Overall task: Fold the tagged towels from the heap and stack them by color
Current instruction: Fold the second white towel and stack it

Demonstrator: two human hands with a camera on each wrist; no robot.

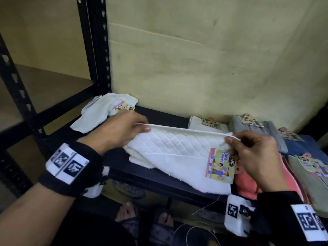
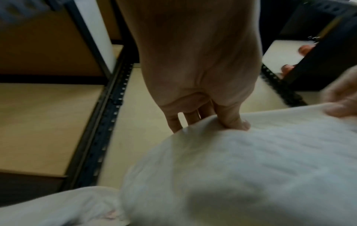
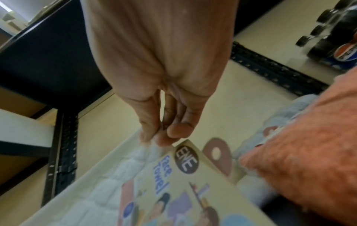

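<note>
Far left on the dark shelf (image 1: pixel 159 118): crumpled pale towel (image 1: pixel 95 110), tag showing. Left hand (image 1: pixel 122 130) pinches the left end of the white quilted towel (image 1: pixel 174 151) at its upper hem, thumb on top. Towel is held between the hands, its lower part draped on the shelf, "Face Towel" tag (image 1: pixel 221 166) at its right end. Right hand (image 1: pixel 255 153) pinches the right corner, fingertips together. Right of that: folded stacks, namely white (image 1: pixel 197 124), grey (image 1: pixel 252 130), coral (image 1: pixel 248 181), olive (image 1: pixel 308 185).

White diamond-quilted towel (image 1: pixel 175 148); coral towel (image 1: pixel 248 183); perhaps blue towel (image 1: pixel 301 146); black shelf (image 1: pixel 159 176).
</note>
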